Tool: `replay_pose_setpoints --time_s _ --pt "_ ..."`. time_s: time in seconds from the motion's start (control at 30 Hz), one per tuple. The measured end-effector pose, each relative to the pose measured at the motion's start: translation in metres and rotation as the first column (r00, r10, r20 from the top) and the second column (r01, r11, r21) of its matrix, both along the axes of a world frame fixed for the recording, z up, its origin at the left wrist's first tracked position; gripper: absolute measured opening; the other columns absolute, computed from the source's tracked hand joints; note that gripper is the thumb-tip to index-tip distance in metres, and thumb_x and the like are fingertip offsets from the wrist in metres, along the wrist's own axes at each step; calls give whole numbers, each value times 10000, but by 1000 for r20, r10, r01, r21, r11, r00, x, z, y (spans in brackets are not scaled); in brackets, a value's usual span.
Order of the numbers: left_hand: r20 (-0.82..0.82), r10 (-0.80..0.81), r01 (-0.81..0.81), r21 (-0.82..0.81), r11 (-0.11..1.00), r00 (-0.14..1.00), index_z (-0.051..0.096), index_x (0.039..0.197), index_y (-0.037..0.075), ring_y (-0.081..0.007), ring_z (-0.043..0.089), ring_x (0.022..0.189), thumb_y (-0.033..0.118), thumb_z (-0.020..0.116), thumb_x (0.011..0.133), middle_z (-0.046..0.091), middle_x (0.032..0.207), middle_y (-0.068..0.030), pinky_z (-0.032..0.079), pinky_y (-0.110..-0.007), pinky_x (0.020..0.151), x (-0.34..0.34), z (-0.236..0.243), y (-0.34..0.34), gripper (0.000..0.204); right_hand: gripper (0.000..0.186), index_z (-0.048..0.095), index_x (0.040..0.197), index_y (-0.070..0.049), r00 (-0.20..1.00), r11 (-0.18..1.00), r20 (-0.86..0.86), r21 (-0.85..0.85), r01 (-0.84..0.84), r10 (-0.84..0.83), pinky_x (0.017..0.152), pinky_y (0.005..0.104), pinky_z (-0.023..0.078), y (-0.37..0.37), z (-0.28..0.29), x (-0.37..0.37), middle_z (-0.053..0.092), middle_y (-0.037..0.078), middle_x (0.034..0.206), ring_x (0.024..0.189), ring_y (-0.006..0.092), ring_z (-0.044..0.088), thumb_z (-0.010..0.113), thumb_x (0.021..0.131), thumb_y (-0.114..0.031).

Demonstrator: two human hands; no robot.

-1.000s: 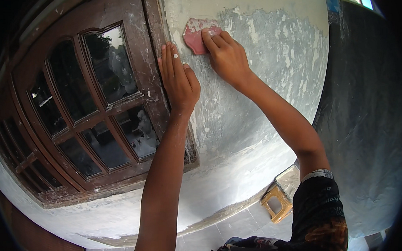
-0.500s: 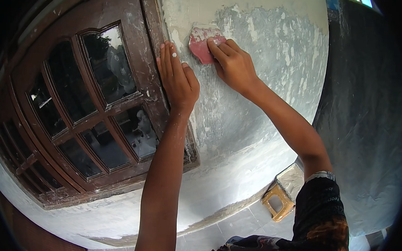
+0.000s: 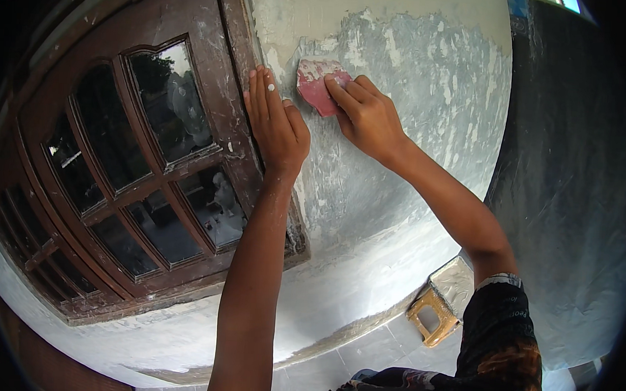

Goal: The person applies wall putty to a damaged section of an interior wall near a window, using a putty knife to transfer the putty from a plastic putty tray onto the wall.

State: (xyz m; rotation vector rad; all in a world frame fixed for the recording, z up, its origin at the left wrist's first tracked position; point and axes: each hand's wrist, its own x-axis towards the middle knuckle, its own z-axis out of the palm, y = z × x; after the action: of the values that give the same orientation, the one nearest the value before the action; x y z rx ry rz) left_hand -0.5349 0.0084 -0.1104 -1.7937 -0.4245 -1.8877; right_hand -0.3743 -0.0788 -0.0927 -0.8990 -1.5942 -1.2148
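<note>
A reddish-pink, flat scraper (image 3: 317,89) with pale filler smeared on its upper part lies against the wall (image 3: 417,95). My right hand (image 3: 370,117) pinches it by its right side, with the thumb across its face. Around it the plaster is patchy, grey with whitish flecks below a smoother cream band. My left hand (image 3: 280,126) is flat at the edge of the brown wooden window frame (image 3: 243,71), fingers stretched upward and touching the frame's border with the wall. A white blob sits on one of its fingers.
Glass panes (image 3: 169,96) fill the brown window at left. Low on the right, a yellowish-brown plastic stool (image 3: 433,316) stands on the grey tiled floor (image 3: 383,344), with a tray of pale paste (image 3: 457,284) beside or on it. A dark sheet (image 3: 562,173) hangs along the right.
My right hand has slid the scraper a short way down the wall and slightly to the right. The left hand stays in place at the window frame.
</note>
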Motion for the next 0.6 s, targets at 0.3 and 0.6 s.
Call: replay_pose_setpoints --time_s 0.3,0.6 --pt "4 -5 5 15 1000 1000 373 1488 -105 -416 333 1479 102 365 993 403 1541 -277 205 -559 1216 6 1 0 536 495 617 1220 15 990 985 -73 121 127 -118 685 384 578 14 56 9 663 106 882 917 299 638 686 730 -2" --pt "6 -7 7 -5 1000 1000 379 1484 -104 -418 337 1476 103 364 992 409 1537 -276 203 -557 1217 5 2 -3 534 413 651 1176 -28 989 984 -144 177 5 20 680 425 567 -9 65 -11 673 118 863 870 317 641 674 764 -7"
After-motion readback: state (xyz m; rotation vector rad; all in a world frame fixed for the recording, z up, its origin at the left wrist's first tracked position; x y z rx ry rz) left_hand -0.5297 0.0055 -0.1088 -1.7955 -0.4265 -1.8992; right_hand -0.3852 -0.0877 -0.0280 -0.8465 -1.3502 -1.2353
